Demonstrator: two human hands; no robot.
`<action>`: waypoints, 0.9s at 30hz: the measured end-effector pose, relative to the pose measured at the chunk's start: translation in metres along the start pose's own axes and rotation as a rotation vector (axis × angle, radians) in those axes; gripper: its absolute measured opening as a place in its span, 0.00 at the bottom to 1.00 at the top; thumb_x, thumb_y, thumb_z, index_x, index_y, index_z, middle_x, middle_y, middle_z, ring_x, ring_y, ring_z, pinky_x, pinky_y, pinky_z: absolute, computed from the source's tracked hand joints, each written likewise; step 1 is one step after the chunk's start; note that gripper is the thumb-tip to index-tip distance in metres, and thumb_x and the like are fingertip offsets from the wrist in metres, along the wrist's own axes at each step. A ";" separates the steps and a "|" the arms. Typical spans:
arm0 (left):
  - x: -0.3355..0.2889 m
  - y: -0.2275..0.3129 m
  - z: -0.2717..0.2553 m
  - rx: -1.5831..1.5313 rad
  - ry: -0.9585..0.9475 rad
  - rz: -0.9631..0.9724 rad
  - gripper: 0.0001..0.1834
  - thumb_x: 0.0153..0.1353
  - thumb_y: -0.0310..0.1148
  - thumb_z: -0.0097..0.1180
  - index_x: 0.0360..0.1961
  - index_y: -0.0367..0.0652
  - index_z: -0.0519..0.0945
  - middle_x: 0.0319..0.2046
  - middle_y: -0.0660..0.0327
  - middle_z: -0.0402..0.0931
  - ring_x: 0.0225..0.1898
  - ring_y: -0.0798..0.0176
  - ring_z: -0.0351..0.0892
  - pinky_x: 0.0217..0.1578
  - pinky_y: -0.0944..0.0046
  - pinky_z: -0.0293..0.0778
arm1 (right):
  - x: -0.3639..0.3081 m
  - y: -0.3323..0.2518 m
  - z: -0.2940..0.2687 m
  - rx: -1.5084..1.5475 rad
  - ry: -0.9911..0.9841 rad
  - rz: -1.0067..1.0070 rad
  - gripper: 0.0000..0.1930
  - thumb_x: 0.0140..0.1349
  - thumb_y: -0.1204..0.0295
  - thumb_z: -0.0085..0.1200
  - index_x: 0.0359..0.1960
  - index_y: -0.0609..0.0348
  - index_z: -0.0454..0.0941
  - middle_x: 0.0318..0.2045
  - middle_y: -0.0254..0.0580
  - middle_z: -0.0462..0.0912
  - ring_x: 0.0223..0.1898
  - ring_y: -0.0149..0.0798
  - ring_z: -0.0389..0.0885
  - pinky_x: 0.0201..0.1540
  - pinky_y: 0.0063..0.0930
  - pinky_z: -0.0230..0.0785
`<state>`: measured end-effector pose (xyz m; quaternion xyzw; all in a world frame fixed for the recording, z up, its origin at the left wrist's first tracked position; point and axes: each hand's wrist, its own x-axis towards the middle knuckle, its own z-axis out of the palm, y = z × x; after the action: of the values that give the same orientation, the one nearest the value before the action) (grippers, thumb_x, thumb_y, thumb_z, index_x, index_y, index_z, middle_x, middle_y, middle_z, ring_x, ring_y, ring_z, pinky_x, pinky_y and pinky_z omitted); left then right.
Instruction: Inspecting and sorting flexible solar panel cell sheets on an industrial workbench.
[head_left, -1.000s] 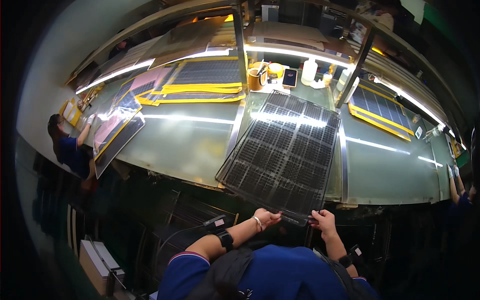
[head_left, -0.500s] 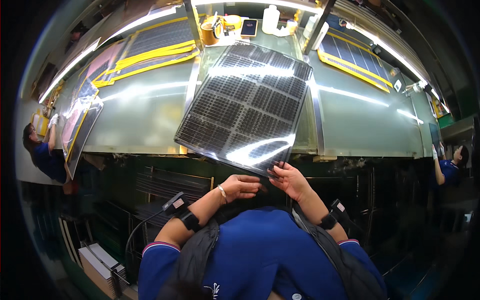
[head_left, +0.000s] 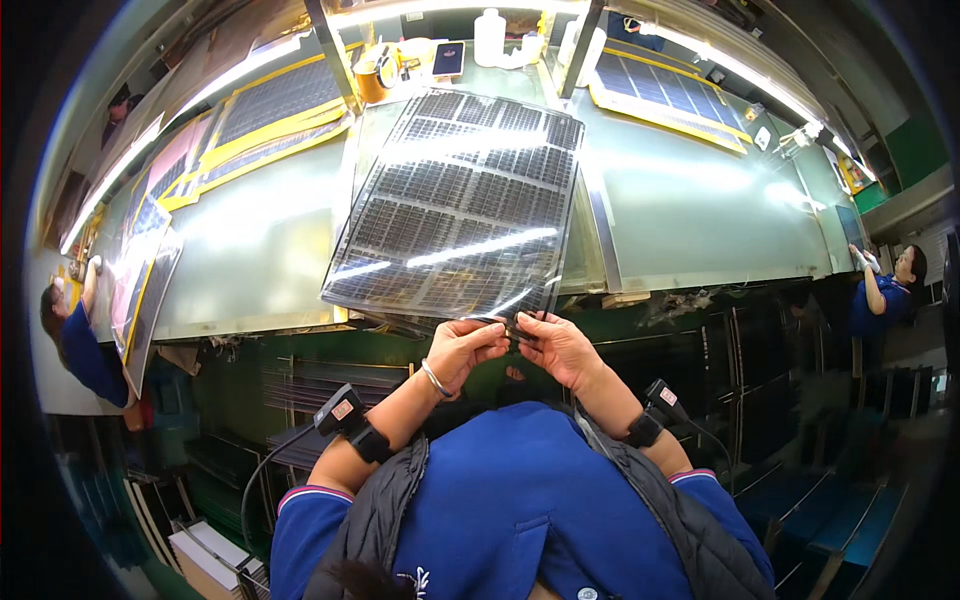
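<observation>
A large glossy dark sheet [head_left: 450, 200] with a pale grid of small cells, like a solar panel, lies aslant on the workbench, its near edge jutting past the front of the bench. My left hand [head_left: 462, 352] is closed in a pinch at the middle of that near edge. Close beside it, my right hand [head_left: 560, 350] also pinches the edge, thumb against fingers. Only a small gap separates the fingertips. Whether a separate film layer is held there, I cannot tell. Bright lamp reflections streak the sheet's surface.
Yellow-edged panels lie in a stack [head_left: 270, 110] at the far left and on a pile [head_left: 665, 95] at the far right. An orange-brown mug [head_left: 372, 80], a phone [head_left: 448, 60] and a white bottle [head_left: 489, 38] stand behind the sheet. Co-workers [head_left: 75, 330] [head_left: 885, 290] are at both sides.
My left hand has come up and closed on the near edge, where it was apart before. My right hand has shifted slightly left. The view has turned a little.
</observation>
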<state>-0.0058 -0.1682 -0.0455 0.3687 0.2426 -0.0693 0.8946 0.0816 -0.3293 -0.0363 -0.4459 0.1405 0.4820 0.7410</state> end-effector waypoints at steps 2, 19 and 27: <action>0.003 0.000 0.002 0.015 -0.020 0.040 0.08 0.53 0.24 0.56 0.35 0.31 0.77 0.29 0.56 0.78 0.30 0.65 0.79 0.32 0.71 0.78 | 0.001 -0.003 -0.001 0.027 -0.022 0.051 0.05 0.55 0.72 0.55 0.32 0.55 0.73 0.29 0.30 0.77 0.29 0.25 0.76 0.29 0.15 0.73; 0.027 0.000 0.022 0.133 -0.117 0.380 0.04 0.50 0.21 0.49 0.27 0.34 0.77 0.19 0.65 0.72 0.20 0.75 0.66 0.21 0.76 0.60 | 0.010 -0.019 -0.011 0.248 -0.270 0.333 0.06 0.59 0.71 0.49 0.34 0.59 0.75 0.24 0.34 0.76 0.23 0.28 0.76 0.27 0.18 0.75; 0.013 0.012 0.025 -0.022 -0.263 0.284 0.06 0.53 0.23 0.50 0.32 0.32 0.74 0.33 0.54 0.76 0.36 0.65 0.76 0.41 0.69 0.70 | -0.002 -0.031 0.008 0.223 -0.222 0.203 0.07 0.58 0.66 0.52 0.31 0.55 0.74 0.29 0.32 0.76 0.31 0.28 0.75 0.36 0.21 0.72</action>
<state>0.0190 -0.1759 -0.0289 0.3773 0.0701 0.0127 0.9233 0.1054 -0.3285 -0.0142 -0.2885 0.1545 0.5820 0.7445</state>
